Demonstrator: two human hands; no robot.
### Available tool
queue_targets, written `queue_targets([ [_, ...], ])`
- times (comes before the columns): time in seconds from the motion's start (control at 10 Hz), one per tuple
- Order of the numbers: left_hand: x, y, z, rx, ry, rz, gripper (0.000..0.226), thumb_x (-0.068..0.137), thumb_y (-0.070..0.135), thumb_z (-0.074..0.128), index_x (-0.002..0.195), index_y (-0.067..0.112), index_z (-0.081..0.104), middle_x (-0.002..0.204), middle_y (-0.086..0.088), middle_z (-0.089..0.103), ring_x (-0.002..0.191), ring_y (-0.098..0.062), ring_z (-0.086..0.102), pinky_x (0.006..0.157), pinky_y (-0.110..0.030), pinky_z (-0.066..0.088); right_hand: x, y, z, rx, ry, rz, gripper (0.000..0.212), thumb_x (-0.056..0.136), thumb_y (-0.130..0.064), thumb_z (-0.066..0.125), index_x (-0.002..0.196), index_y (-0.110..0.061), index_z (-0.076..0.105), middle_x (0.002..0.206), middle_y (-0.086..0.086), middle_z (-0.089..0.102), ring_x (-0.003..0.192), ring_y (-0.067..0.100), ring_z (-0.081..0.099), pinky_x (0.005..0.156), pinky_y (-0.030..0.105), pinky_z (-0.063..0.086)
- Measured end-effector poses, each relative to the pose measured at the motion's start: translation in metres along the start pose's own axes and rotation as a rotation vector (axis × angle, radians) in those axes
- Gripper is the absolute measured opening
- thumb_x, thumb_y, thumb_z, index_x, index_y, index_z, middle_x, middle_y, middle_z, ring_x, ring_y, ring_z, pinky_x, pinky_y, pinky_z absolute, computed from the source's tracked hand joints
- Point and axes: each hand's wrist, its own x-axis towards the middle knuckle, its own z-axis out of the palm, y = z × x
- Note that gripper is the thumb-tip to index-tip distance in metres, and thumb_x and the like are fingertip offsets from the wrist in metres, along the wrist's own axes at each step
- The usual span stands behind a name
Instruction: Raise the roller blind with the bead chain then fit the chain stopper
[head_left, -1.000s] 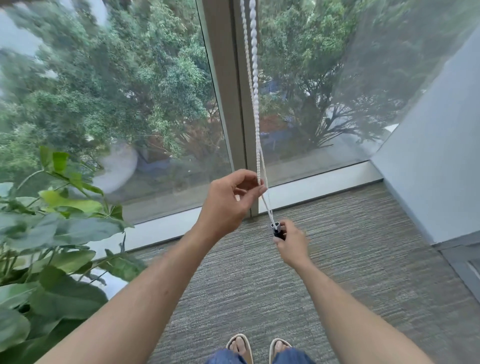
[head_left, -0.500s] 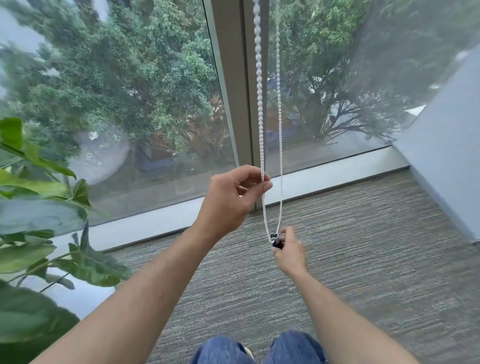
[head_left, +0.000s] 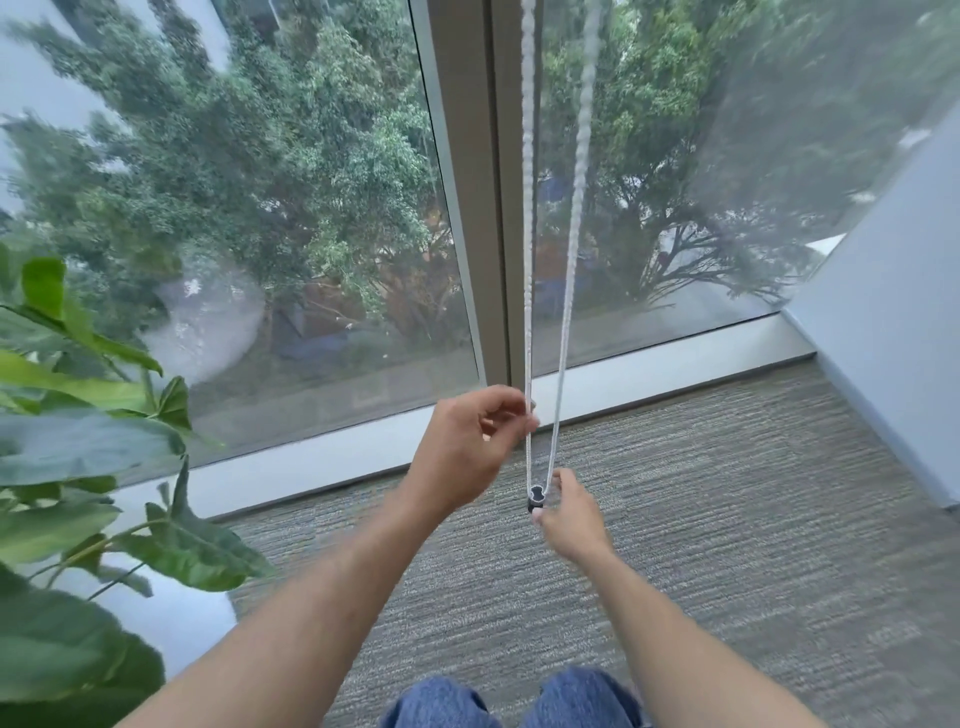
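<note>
Head view: 2 strands of white bead chain (head_left: 528, 260) hang down before the grey window mullion (head_left: 470, 182), meeting in a narrow loop. Left hand (head_left: 467, 452) pinches the left strand between thumb and curled fingers. Right hand (head_left: 569, 512) grips the small black stopper (head_left: 535, 498) at the loop's bottom, above ribbed grey carpet (head_left: 727, 519).

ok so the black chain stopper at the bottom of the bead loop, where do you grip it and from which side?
Pinch the chain stopper by its lower body, from below and the right, as the right hand does. The bead chain enters its top in two strands, so the top must stay free. The left hand pinches the left strand higher up.
</note>
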Motion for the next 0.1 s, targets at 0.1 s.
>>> queue_targets([
  [0.1, -0.0141, -0.0011, 0.0018, 0.044, -0.036, -0.102, 0.022, 0.084, 0.017, 0.076, 0.104, 0.025, 0.069, 0.096, 0.009, 0.072, 0.09, -0.005, 0.065, 0.078, -0.011, 0.05, -0.0249, -0.0268, -0.016, -0.036, 0.108, -0.158, 0.069, 0.089, -0.011, 0.065, 0.146, -0.029, 0.03, 0.142, -0.003, 0.051, 0.111, 0.011, 0.06, 0.095, 0.037, 0.054],
])
